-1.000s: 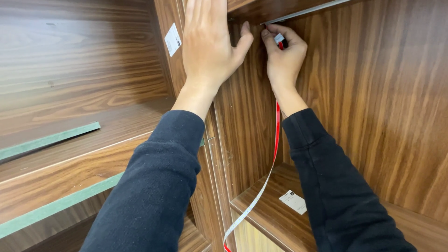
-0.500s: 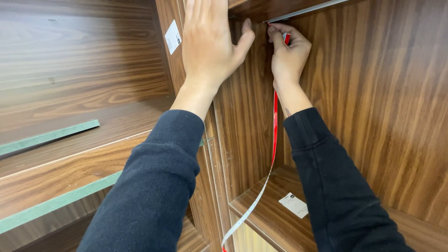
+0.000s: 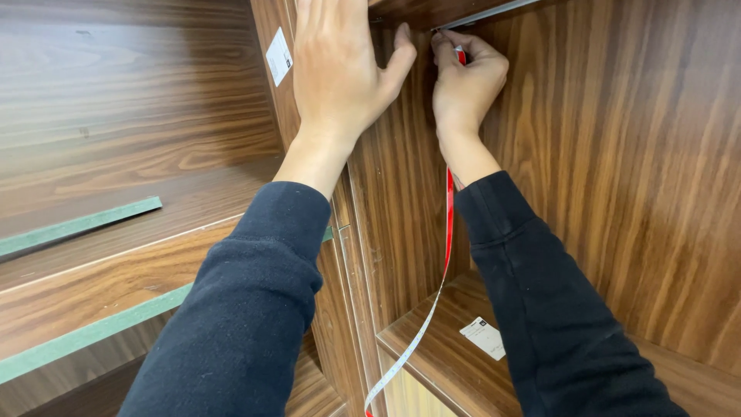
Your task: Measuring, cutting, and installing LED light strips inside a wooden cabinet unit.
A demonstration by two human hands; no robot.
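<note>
A walnut-veneer cabinet (image 3: 617, 193) fills the view. The left hand (image 3: 340, 69) lies flat, fingers spread, on its upright divider panel (image 3: 394, 224). The right hand (image 3: 467, 77) pinches a red-and-white measuring tape (image 3: 446, 232) at the top corner, and the tape hangs down to the shelf (image 3: 432, 347): measuring height seems underway; reading it calls for a taut tape.

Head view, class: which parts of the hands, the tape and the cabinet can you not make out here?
- Left hand: fingertips cut off by the top edge.
- Red-and-white tape: upper end hidden inside the right hand; lower end runs off the bottom edge.
- White label on the lower shelf: print too small.
- Cabinet top: outside the frame.
</note>
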